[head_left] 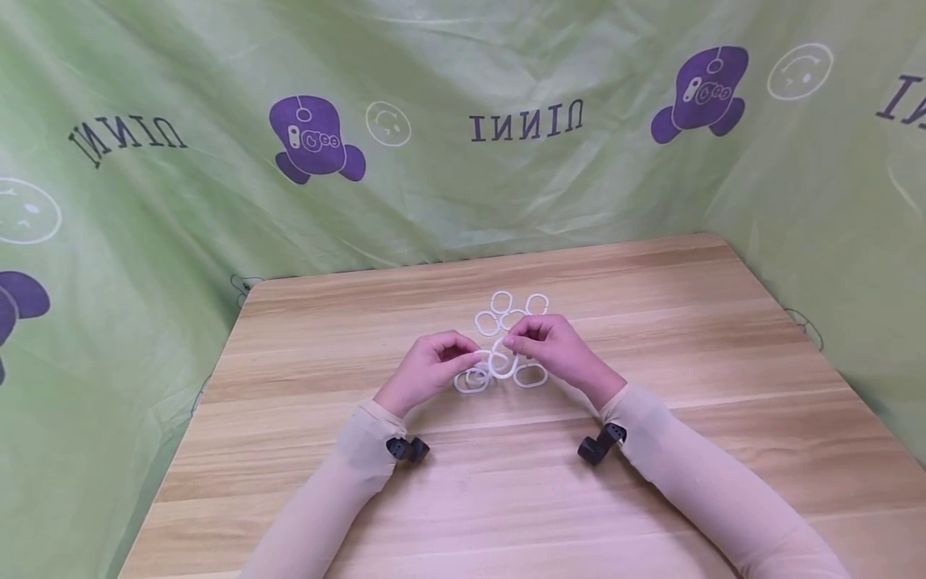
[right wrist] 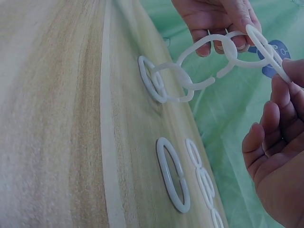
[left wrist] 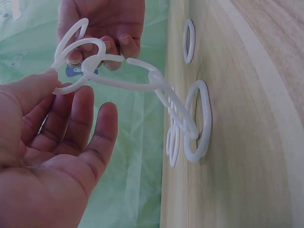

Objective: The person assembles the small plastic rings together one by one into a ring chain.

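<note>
From the left, a person's left hand (head_left: 428,370) pinches a white plastic oval link (left wrist: 88,41) between thumb and fingers. Threaded to it is a split link (left wrist: 123,86) with a visible gap; from there a short white chain runs down to the wooden tabletop (head_left: 492,498), its lowest link (left wrist: 208,121) lying flat. Farther back sits a cluster of flat white links (head_left: 500,320). In the middle, raised above the table, a second held link (right wrist: 271,60) crosses the left hand's one; whether it is threaded through cannot be told. A separate loose link (head_left: 531,386) lies just beyond the chain's end. At right, the right hand (head_left: 564,350) has thumb and fingertips clamped on that second link.

For neat handling, the two held links would best meet at an angle, one link's gap facing the other's rim, with a slight twist rather than a tug. The chain should hang slack: pulling could let a neighbour slip out through the gap in the split link.
</note>
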`<state>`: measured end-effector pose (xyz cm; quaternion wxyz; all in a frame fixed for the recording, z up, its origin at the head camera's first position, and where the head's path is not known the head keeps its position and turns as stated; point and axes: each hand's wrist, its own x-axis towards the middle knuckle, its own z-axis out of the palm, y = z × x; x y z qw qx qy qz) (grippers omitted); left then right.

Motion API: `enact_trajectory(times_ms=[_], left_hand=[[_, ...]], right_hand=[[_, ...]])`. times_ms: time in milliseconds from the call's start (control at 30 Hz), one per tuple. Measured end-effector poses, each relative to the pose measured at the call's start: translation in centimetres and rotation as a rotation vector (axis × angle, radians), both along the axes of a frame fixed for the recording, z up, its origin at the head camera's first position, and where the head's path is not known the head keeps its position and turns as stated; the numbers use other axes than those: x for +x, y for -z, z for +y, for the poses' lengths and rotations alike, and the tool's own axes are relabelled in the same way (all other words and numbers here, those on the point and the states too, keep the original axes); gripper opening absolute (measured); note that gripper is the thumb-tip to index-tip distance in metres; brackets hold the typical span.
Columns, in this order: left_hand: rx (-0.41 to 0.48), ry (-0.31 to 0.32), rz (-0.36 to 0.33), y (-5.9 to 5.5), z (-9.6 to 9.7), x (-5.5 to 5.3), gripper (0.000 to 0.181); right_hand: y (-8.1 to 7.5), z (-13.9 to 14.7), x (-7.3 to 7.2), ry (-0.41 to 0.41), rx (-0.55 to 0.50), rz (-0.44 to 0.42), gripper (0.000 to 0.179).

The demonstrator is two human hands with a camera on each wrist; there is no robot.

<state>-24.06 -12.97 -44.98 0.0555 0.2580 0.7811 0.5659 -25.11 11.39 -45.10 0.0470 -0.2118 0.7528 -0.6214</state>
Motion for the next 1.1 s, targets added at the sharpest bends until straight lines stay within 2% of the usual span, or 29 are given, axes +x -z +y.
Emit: enact_trajectory(times_ms=[300, 567, 700, 867, 1100], left_hand=[[0.002, 0.015, -0.008, -0.28, 0.07, 0.18, 0.019], [0.013, 0.057, -0.047, -0.11, 0.05, 0.18, 0.014], [0.023, 0.013, -0.062, -0.19, 0.23, 0.13, 0.016], [0.091, -0.052, -0.068, -0.15, 0.36, -0.04, 0.018], [0.109, -0.084, -0.046, 0.04, 0.20, -0.21, 0.023]], right_hand=[[-0.01, -0.08, 0.09, -0.004, 0.004, 0.014, 0.012], [-0.18, -0.35, 0.16, 0.050, 0.018, 0.029, 0.010], [-0.26, -0.51, 0.15, 0.038, 0.030, 0.004, 0.010], [-0.14, -0.66, 0.28, 0.000, 0.006, -0.017, 0.012], [-0.18, -0.85, 0.76, -0.036, -0.006, 0.005, 0.013]])
